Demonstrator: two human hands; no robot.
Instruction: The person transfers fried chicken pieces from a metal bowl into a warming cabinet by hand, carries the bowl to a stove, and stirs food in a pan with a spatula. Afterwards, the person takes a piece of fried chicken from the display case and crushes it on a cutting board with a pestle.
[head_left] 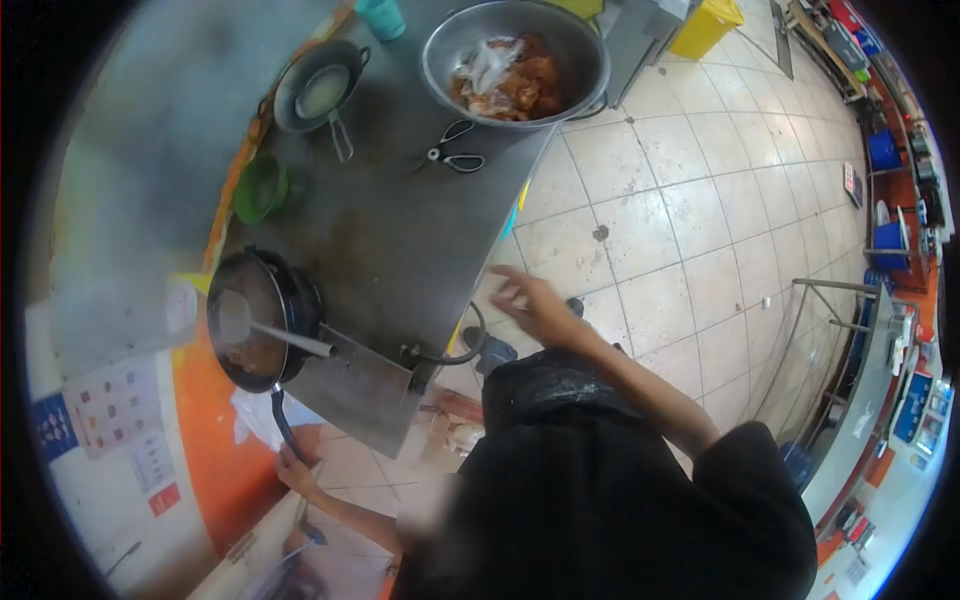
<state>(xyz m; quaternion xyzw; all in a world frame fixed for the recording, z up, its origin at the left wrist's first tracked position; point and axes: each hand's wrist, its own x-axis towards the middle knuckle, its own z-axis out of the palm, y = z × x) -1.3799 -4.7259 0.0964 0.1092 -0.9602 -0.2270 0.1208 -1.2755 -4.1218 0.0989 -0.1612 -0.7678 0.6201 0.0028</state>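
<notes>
My left hand (pixel 295 475) is closed round the black handle of a frying pan (pixel 262 288), which sits over a burner at the table's near left end. Some brown food (pixel 254 358) lies in the pan. A metal turner (pixel 236 318) rests in it, its wide head inside and its handle sticking out over the rim to the right; no hand touches it. My right hand (pixel 538 306) hangs in the air just past the table's right edge, fingers apart and slightly bent, with nothing in them.
On the metal table (pixel 400 240) stand a large bowl (pixel 435 80) of reddish-brown food with a plastic bag, scissors (pixel 460 160), a dark wok (pixel 290 100) holding a strainer (pixel 322 92), a green basket (pixel 260 188) and a turquoise cup (pixel 382 18). A hose (pixel 478 335) loops off the edge.
</notes>
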